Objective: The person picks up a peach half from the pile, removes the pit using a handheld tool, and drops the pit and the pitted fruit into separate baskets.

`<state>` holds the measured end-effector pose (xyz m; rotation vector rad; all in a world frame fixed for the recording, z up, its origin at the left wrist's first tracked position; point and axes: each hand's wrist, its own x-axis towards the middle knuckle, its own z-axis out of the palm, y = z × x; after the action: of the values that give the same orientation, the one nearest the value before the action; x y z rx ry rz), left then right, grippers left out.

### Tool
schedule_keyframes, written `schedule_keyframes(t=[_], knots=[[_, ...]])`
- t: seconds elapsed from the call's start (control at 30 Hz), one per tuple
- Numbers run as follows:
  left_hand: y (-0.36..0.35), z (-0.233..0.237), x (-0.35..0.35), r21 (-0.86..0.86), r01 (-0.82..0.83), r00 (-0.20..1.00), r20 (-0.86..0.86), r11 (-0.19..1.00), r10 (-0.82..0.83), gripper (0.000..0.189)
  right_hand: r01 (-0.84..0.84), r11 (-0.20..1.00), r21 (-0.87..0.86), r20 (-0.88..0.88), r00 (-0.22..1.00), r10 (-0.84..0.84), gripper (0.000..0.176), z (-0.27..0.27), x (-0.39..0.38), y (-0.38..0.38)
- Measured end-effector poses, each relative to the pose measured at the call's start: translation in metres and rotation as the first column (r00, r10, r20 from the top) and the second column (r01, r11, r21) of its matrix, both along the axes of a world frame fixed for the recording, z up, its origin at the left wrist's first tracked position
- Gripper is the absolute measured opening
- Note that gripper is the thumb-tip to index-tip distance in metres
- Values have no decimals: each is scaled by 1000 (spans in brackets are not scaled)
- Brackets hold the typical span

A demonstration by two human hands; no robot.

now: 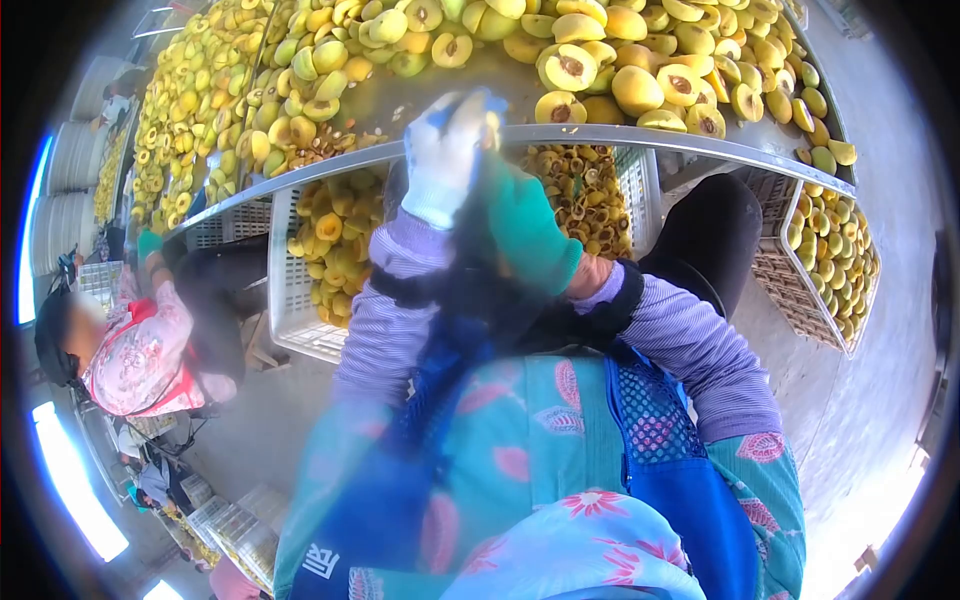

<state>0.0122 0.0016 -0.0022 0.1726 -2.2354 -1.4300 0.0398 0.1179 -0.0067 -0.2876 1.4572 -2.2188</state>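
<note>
White-gloved left hand [445, 150], up at the tabletop [680, 140] rim, is nearer the halved peaches [570, 70] just far-right than the green-gloved right hand [525, 228]; blur hides both grips.

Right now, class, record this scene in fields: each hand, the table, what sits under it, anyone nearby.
Left hand: white glove, raised at the table edge, blurred, grip unclear
Right hand: green glove, beside the left one
Table: metal, heaped with halved yellow peaches
Under it: white crate holding fruit pieces
Nearby: co-worker on the left, floral top
</note>
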Motion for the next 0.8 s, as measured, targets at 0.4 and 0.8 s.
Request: schedule_keyframes(t=[0.4, 0.8], knots=[[-12, -16, -2, -616, -4, 996, -76, 788, -55, 31, -21, 997, 71, 9, 1000, 21, 48, 1, -1, 6], [-13, -22, -1, -115, 114, 965, 249, 987, -82, 24, -103, 992, -69, -36, 994, 100, 48, -15, -3, 3]])
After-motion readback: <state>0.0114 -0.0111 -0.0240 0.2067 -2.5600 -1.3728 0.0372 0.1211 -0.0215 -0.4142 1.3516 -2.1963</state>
